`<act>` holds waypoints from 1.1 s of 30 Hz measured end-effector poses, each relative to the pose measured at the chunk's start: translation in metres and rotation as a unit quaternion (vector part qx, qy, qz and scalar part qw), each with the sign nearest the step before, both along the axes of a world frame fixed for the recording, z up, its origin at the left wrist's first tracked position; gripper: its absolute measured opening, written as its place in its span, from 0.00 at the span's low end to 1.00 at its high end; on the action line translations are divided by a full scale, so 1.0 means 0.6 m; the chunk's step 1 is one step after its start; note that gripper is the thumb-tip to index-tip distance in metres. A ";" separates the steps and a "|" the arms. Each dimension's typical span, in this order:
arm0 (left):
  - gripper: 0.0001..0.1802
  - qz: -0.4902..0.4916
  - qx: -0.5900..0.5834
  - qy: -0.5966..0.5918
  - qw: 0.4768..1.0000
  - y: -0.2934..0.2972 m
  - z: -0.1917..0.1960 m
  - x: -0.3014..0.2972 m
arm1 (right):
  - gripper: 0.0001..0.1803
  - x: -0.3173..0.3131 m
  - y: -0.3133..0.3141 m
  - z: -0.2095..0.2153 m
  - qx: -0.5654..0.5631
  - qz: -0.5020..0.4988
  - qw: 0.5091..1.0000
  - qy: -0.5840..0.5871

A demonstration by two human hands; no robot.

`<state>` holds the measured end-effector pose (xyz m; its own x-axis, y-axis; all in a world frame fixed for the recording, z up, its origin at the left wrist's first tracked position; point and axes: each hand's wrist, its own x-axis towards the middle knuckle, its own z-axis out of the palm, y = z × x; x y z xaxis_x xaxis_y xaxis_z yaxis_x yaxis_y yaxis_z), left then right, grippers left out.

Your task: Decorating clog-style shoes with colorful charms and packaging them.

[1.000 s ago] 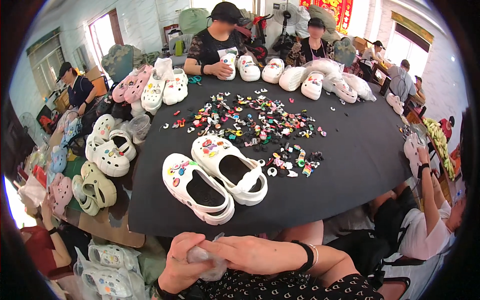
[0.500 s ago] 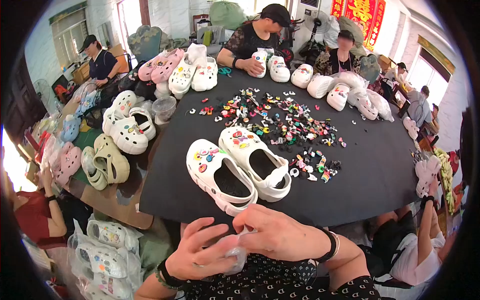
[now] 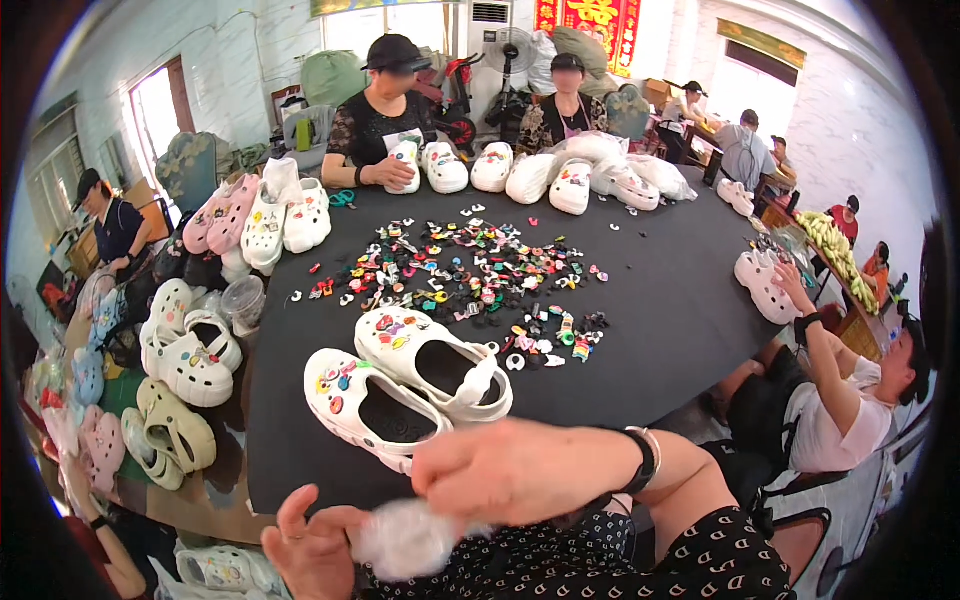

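Note:
Between my hands is a crumpled clear plastic bag, smeared by motion. My left hand has it against the fingers, with the index finger raised away from it. Above the bag, my right hand is closed with its fingertips pinched on the plastic, the fingers blurred. Just beyond, a pair of white clogs stands on the black tabletop: a left clog and a right clog, both with colourful charms on the toes. My right hand covers part of the left clog's heel.
Loose shoe charms lie scattered across the black table. More white clogs line its far edge, where a co-worker's hand touches one. Clogs and a plastic tub stand at left. A person sits at right.
The view has swung right, so the table appears shifted left. My right hand has lifted over the clog heel, and the plastic bag now shows larger between my hands.

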<state>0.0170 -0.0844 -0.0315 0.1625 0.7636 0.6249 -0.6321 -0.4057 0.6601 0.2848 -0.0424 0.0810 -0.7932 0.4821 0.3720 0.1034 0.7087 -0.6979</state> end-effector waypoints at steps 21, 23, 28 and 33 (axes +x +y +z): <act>0.31 0.276 0.200 0.572 0.746 0.079 -0.041 0.104 | 0.13 -0.100 0.230 -0.168 0.253 -0.185 0.937 -0.154; 0.33 0.284 0.209 0.575 0.738 0.082 -0.042 0.108 | 0.12 -0.087 0.211 -0.122 0.121 -0.130 0.944 -0.279; 0.35 0.297 0.207 0.596 0.717 0.089 -0.038 0.139 | 0.22 -0.082 0.223 -0.128 0.258 -0.191 0.931 -0.176; 0.35 0.320 0.220 0.602 0.698 0.086 -0.048 0.136 | 0.17 -0.092 0.241 -0.114 0.443 -0.206 0.862 -0.136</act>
<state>0.0984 -0.0327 -0.0603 0.4852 0.6974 0.5275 0.6763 -0.6816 0.2792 0.2298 0.1019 0.0124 -0.7382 0.3659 0.5668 0.5483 0.8148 0.1882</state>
